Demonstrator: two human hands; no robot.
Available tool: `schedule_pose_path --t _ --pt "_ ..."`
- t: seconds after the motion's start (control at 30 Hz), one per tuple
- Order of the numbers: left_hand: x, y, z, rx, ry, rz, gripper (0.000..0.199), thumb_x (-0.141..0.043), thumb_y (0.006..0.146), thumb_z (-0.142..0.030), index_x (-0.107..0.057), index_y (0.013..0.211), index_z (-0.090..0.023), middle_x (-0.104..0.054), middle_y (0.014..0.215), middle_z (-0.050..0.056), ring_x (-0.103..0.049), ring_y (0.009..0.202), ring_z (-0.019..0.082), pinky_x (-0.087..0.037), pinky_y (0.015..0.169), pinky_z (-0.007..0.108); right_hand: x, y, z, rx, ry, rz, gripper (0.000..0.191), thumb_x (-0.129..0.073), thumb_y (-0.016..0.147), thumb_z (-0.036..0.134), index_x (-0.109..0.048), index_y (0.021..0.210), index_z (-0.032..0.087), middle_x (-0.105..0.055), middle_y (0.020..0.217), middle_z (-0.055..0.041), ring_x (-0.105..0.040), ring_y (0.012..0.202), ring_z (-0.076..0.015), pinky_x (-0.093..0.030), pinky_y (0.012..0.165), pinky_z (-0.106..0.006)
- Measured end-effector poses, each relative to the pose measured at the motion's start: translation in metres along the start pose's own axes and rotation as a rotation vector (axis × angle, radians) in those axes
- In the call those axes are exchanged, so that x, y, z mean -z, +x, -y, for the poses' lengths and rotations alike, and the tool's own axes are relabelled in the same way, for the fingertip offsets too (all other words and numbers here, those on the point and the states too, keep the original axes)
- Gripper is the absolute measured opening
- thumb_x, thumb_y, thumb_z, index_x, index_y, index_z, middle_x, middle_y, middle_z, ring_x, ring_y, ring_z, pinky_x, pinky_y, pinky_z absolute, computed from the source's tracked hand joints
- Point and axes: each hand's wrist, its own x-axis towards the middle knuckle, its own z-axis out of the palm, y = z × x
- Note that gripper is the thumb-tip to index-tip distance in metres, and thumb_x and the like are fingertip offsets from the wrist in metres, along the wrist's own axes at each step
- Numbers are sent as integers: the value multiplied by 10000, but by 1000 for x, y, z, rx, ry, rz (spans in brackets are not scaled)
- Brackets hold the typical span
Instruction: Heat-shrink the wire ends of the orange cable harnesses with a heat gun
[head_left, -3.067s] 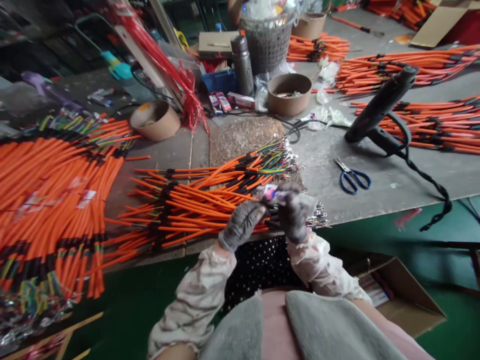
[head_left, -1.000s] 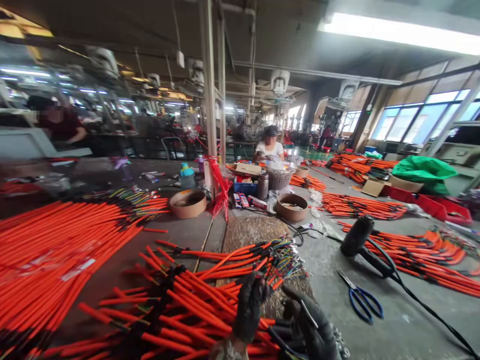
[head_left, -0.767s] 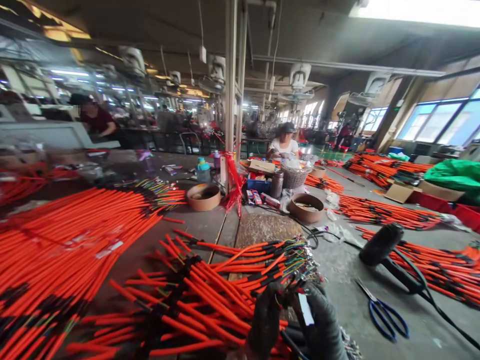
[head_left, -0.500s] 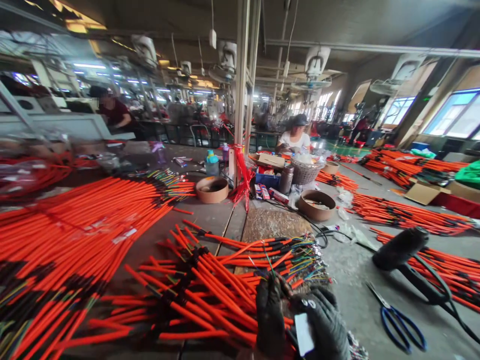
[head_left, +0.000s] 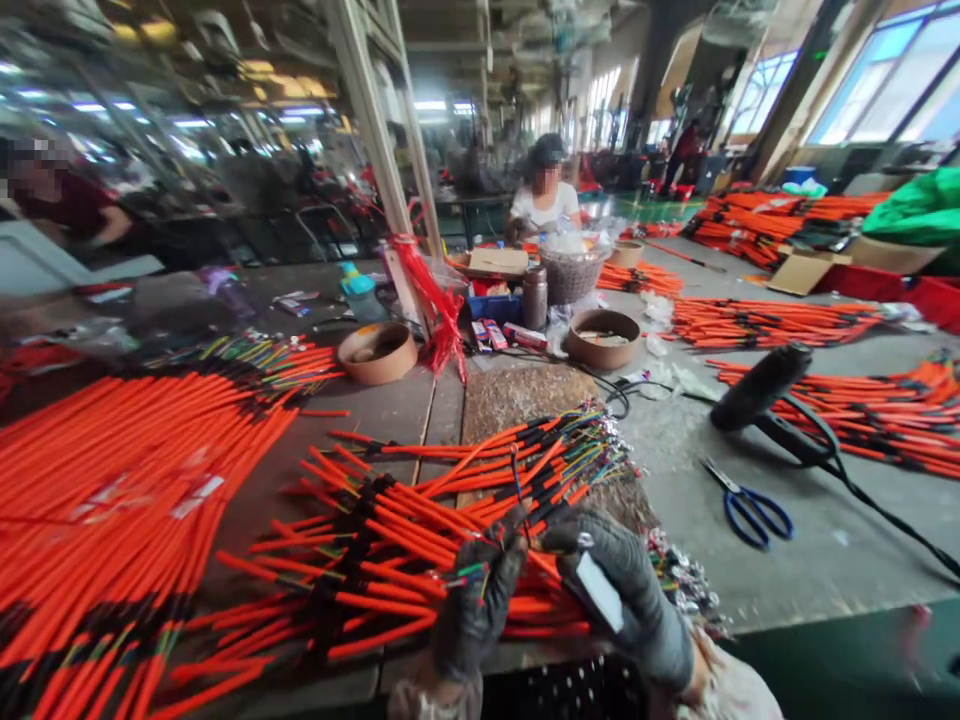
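My left hand (head_left: pixel 480 600), in a dark grey glove, is closed on thin coloured wires (head_left: pixel 469 575), whose green and blue ends stick out to the left. A dark wire (head_left: pixel 517 475) with a looped end rises above its fingertips. Close by on the right, my gloved right hand (head_left: pixel 626 585) is curled round a white rectangular piece (head_left: pixel 600 590); what its fingertips pinch is hidden. Under and around both hands lies a loose pile of orange cables (head_left: pixel 420 530) with black sleeves, their bare wire ends (head_left: pixel 600 440) at the right over a worn brown board (head_left: pixel 517 395).
Blue-handled scissors (head_left: pixel 750 510) and a black heat gun (head_left: pixel 772 405) with its cord lie to the right. A large orange cable bundle (head_left: pixel 127 470) covers the left. Round brown containers (head_left: pixel 377 355) and a wicker basket (head_left: pixel 574 270) stand behind. A person (head_left: pixel 546 195) sits across the table.
The view has shifted right and down, so the table contents appear further left and higher. My left hand has turned, and coloured wire ends now show at its fingers. The white piece stays with my right hand.
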Motion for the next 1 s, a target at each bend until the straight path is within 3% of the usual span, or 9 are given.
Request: schedule_pose_path --t 0.03,0.1,0.17,0.3,0.57,0.67,0.8,0.87,1.0 --pt "1 0 -3 19 10 7 328 -611 996 -579 -816 1021 -325 -752 850 68 -721 825 249 -601 725 375 0 6 4 -142 82 19 254 -546 1070 375 -739 1206 281 -789 1010 -60 -766 914 -232 -636 810 -339" --pt "-1 0 -8 57 22 16 305 -756 915 -531 -800 1110 -301 -733 811 35 -692 753 214 -589 710 350 -2 16 6 -406 267 -99 475 -419 1087 598 -739 1097 247 -759 911 -65 -721 752 -205 -591 622 -293" --pt "-4 2 -9 58 28 25 527 -904 787 -441 -743 1264 -285 -660 723 -33 -602 627 136 -546 649 277 -6 20 1 -645 412 -106 553 -443 1033 727 -716 1073 248 -667 746 -24 -576 534 -156 -471 453 -265" --pt "-10 5 -13 -101 60 36 785 -962 734 -369 -609 1429 -280 -524 658 -112 -437 534 55 -406 541 179 -15 20 -6 -841 641 -48 416 -799 863 608 -616 954 246 -530 647 55 -376 448 -94 -293 396 -226" --pt "-12 8 -16 -174 117 75 748 -914 756 -561 -584 1350 -250 -483 638 -118 -395 500 62 -365 512 207 -22 15 -9 -747 581 61 325 -740 948 539 -609 981 243 -599 754 29 -515 587 -123 -436 533 -244" --pt "-15 14 -17 -208 45 65 735 -837 750 -716 -588 1262 -252 -514 662 -93 -418 499 74 -378 489 211 -21 12 -11 -611 430 62 277 -714 974 513 -648 1017 248 -683 880 -15 -643 729 -168 -543 653 -290" --pt "-24 37 -26 -195 191 70 293 -757 940 -480 -679 928 -198 -671 804 9 -630 698 135 -544 675 266 -20 11 -13 -309 80 45 170 -761 952 403 -707 1003 251 -751 933 -43 -715 822 -204 -591 769 -333" --pt "-29 50 -30 -128 125 55 293 -655 1014 -431 -665 852 -186 -697 881 40 -667 804 160 -565 757 297 -21 12 -16 -189 3 23 74 -731 974 324 -714 999 256 -769 887 -37 -733 782 -200 -600 762 -330" --pt "-36 64 -34 -46 6 88 434 -588 1031 -543 -659 808 -177 -617 767 41 -601 712 158 -530 666 298 -24 13 -24 -54 -68 15 66 -674 996 251 -725 1033 270 -803 923 -42 -779 846 -209 -619 814 -341"
